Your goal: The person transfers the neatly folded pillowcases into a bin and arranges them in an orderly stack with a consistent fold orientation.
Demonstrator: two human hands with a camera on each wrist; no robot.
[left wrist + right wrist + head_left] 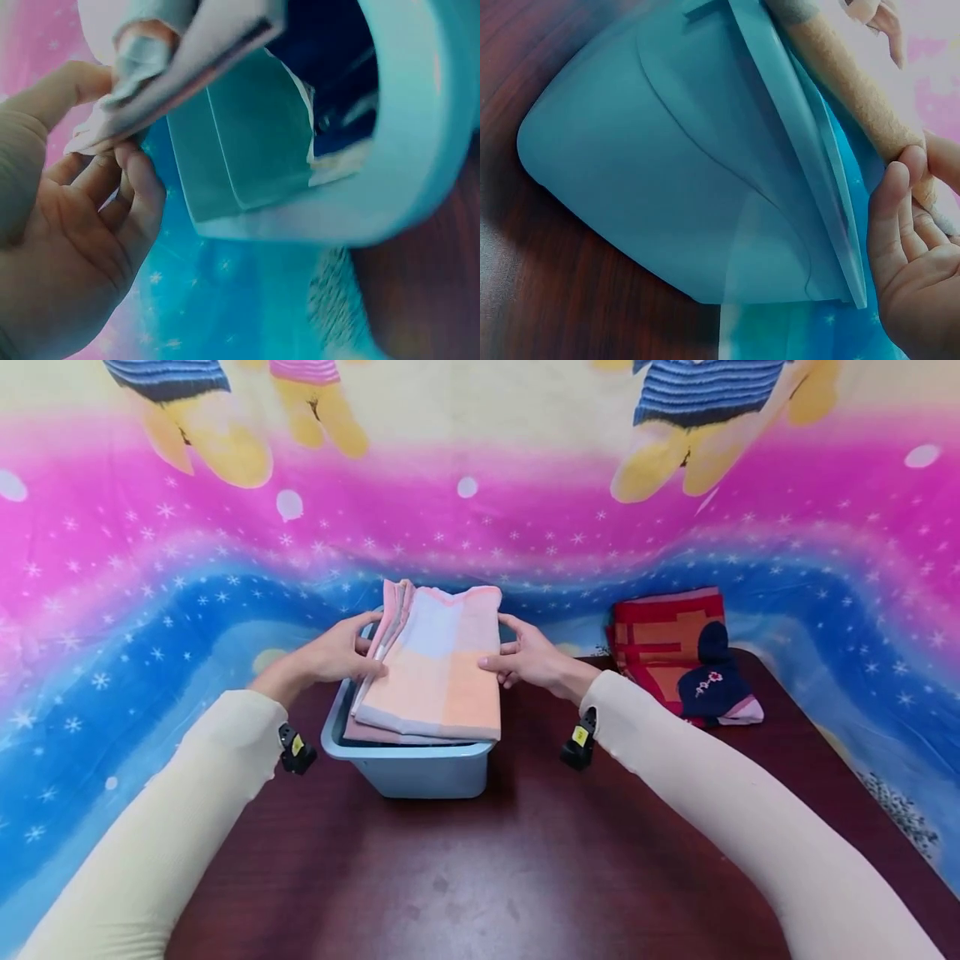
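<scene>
A folded towel (pixel 431 668) with peach, orange and pale grey blocks is held over the blue plastic bin (pixel 423 774). My left hand (pixel 337 649) pinches its left edge, where several layers show. On the opposite edge, my right hand (pixel 536 653) grips the cloth between thumb and fingers. From the left wrist, the towel (pixel 191 71) appears raised above the bin's rim (pixel 330 214), and dark blue cloth (pixel 337 75) lies inside. The right wrist view shows the towel's rolled-looking edge (pixel 862 94) just above the bin wall (pixel 682 172).
A red and orange folded cloth (pixel 667 639) lies at the table's back right, with a dark navy flowered piece (pixel 708 681) on it. The dark wooden table (pixel 465 877) extends in front of the bin. A printed pink and blue curtain (pixel 480 518) hangs close behind.
</scene>
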